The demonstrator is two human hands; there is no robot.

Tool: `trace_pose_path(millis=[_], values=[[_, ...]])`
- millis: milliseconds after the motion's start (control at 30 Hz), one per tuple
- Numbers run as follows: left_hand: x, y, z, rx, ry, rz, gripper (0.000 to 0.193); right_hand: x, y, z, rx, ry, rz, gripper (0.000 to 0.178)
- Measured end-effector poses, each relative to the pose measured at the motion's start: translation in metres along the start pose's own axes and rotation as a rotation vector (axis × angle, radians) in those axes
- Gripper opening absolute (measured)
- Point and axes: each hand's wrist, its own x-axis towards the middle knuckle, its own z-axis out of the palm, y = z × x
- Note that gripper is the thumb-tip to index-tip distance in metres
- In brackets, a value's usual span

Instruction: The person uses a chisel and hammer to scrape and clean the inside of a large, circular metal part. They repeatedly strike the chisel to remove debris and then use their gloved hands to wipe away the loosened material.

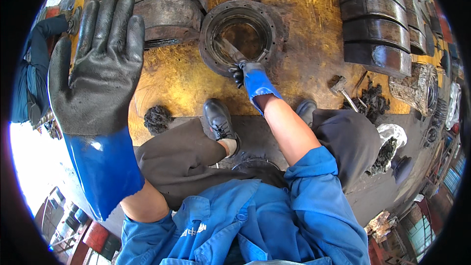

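My left hand (100,78), in a black glove with a long blue cuff, is held up close on the left. Its palm faces me, its fingers are spread, and nothing is in it. My right hand (248,72), gloved the same way, is closed round a flat metal tool (229,49) with a long blade. The blade reaches over the near rim into a round, grimy metal housing (208,44), which has bolt holes round its flange and stands on the yellow worktop (181,78). The glove hides the tool's handle end.
Curved metal segments stand in rows at the back left (169,14) and back right (375,29). Toward the right lie a hammer (343,91), a dark tangled heap (375,99) and a cylindrical metal part (417,86). A black wad (158,119) lies near the front edge. Another person's leg (41,54) shows far left.
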Motion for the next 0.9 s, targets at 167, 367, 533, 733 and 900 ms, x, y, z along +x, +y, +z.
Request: trace_pose_path(millis=[167,367,533,733,900], values=[[0.030,-0.023,0.026,0.055,0.036,0.016,0.067,0.009,-0.005,0.003,0.120,-0.007,-0.020,0.041],[0.035,-0.039,0.020,0.003,0.126,-0.056,0.062,-0.014,0.001,0.016,0.204,0.029,-0.116,0.042],[0.025,-0.026,0.000,0.019,0.175,-0.057,0.065,0.011,0.010,0.017,0.136,0.095,-0.001,0.040],[0.028,-0.020,-0.007,0.057,0.180,-0.026,0.064,0.010,0.005,0.040,0.262,0.132,0.053,0.037],[0.037,-0.049,0.013,0.120,0.208,-0.014,0.070,0.010,0.004,0.037,0.257,0.099,0.039,0.031]])
